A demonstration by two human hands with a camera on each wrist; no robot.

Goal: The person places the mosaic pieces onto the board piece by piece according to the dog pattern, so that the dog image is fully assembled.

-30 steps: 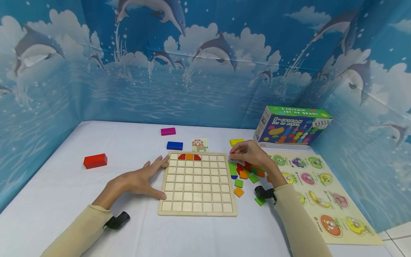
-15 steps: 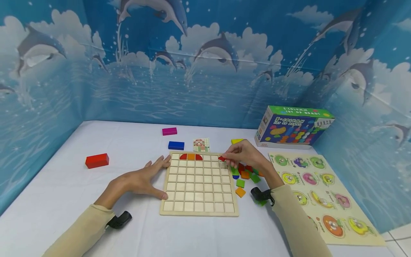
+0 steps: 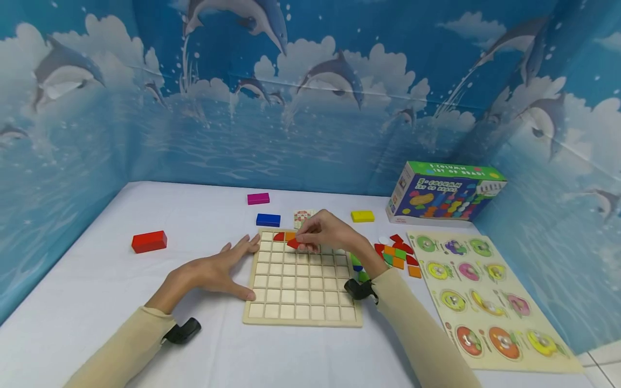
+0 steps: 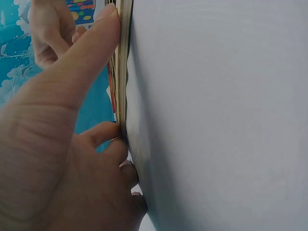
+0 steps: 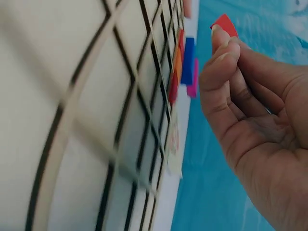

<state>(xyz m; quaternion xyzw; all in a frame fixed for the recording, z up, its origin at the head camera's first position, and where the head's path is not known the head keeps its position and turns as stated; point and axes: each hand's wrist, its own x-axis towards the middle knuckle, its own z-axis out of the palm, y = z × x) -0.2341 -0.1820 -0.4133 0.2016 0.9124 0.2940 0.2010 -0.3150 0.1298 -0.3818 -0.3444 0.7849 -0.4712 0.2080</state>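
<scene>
A wooden grid board (image 3: 302, 281) lies on the table with red and orange tiles in its far row. My right hand (image 3: 326, 231) is over the far part of the board, pinching a small red tile (image 5: 225, 26) with a curved edge between thumb and fingertips. The tile is raised off the grid in the right wrist view. Beside it in the far row sit an orange tile (image 3: 289, 236) and a red quarter-round tile (image 3: 278, 236). My left hand (image 3: 213, 274) rests at the board's left edge, thumb and fingers spread and touching the rim.
Loose red, orange and green tiles (image 3: 398, 263) lie right of the board. Behind it are a small pattern card (image 3: 302, 217) and blue (image 3: 268, 220), magenta (image 3: 258, 199) and yellow (image 3: 363, 216) blocks. A red block (image 3: 149, 242) lies left; a fruit puzzle board (image 3: 477, 302) and a toy box (image 3: 443, 193) stand right.
My right hand has moved left from the loose tiles, across the board's far right corner, to the row of placed tiles, carrying the red tile. My left hand stays at the board's edge.
</scene>
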